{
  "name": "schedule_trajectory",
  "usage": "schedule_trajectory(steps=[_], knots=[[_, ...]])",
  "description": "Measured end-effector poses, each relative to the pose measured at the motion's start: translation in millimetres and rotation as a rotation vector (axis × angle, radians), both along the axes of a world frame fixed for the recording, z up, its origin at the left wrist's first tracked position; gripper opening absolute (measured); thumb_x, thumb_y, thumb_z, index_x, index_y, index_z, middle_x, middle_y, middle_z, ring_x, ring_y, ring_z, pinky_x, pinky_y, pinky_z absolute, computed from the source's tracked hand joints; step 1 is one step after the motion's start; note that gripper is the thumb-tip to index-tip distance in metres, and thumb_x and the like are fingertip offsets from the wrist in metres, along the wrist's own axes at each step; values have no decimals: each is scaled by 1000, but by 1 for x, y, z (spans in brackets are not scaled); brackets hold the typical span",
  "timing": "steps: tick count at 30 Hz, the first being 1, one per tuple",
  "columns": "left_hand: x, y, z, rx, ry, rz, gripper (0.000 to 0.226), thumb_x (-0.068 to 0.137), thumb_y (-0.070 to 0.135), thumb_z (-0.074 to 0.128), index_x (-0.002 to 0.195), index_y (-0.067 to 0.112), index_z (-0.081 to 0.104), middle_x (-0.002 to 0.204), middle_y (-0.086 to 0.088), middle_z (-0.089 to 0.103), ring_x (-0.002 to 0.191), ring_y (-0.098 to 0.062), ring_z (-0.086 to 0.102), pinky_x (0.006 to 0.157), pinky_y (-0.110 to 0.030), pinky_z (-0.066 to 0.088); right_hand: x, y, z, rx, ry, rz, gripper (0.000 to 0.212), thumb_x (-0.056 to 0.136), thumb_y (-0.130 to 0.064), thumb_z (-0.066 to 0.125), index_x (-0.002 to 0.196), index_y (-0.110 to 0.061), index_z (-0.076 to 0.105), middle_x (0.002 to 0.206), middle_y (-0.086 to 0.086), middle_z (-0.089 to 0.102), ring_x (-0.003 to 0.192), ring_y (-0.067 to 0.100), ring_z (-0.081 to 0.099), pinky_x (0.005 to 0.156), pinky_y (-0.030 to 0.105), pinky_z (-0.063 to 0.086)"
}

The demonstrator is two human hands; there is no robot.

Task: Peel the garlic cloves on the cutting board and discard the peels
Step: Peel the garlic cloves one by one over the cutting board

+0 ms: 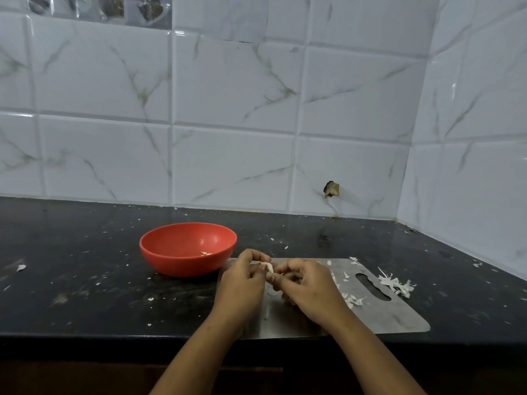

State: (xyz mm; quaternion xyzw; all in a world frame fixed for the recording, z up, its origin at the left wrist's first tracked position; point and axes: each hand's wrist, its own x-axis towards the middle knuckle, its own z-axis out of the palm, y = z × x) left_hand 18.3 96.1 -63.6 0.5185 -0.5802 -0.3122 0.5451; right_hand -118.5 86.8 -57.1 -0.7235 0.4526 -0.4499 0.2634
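Both hands are over the left part of the cutting board [385, 312], a grey metal sheet with a slot handle (the slot is at its right end). The board lies on the near right part of the black surface [85, 280]. The left hand [242, 286] has its fingers curled and pinches a pale garlic clove [269, 267] between the thumb and the fingertips. The right hand [310, 286] is curled too, and its thumb and first finger meet the same clove from the right side. So the clove is held between the two hands, just above the far left corner of the board. It seems that a thin strip of skin stands off the clove, but it is too small to be sure.

A red bowl [188, 248] stands on the surface just left of the board, near the left hand. A few pale pieces [206, 253] lie on its bottom. Loose peels [352, 300] lie on the board, just right of the right hand. A bigger heap of peels [396, 283] lies at the right edge of the board, beside the slot. Small white flakes are spread over the surface. Behind it stands a wall [228, 109] of white marbled tiles, and one tile low on the right has a small broken hole [331, 189].
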Motion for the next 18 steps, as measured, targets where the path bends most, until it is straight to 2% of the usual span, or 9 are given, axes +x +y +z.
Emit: schedule_trajectory(steps=[4,7,10,12,14,16,18], knots=[[-2,1,1,-39,-76,-1,12,95,16,56,88,26,59,71,6,69,54,-8,53,61,-34,45,0,0,0,-63,77,12,25,95,-16,59,78,-33,65,67,-5,68,51,-3,57,53,12,40],[-2,2,2,-73,-134,27,8,93,18,59,88,24,60,76,8,71,74,-14,64,69,-31,49,0,1,-1,-100,112,-15,23,95,-16,57,80,-26,70,68,-3,69,52,0,57,53,16,42],[-2,3,2,-108,-187,36,12,92,17,61,83,24,58,74,15,68,77,-4,65,65,-14,45,0,0,-3,-132,181,-60,21,94,-14,54,84,-15,72,71,-2,69,58,4,61,55,18,46],[-1,2,0,-123,-210,52,16,90,17,63,78,26,57,72,17,68,75,1,65,66,-13,45,0,0,-4,-154,213,-79,23,92,-12,51,78,-14,69,69,2,68,58,13,61,56,29,47],[-1,1,-1,-142,-230,61,19,89,17,66,74,27,57,75,17,69,75,4,65,68,-17,48,-1,1,-5,-177,239,-89,25,91,-13,52,69,-19,63,65,5,65,56,18,58,54,33,45],[-1,0,-2,-156,-257,65,19,88,17,66,74,27,59,79,16,70,77,6,65,72,-18,51,-2,2,-5,-196,254,-88,30,89,-13,54,61,-24,58,57,1,59,51,14,52,50,27,40],[-1,1,-2,-165,-238,67,11,87,15,68,79,23,66,83,13,71,80,7,65,72,-12,50,-1,3,-4,-202,260,-86,37,88,-12,55,56,-28,51,52,-4,53,50,9,48,49,21,35]])
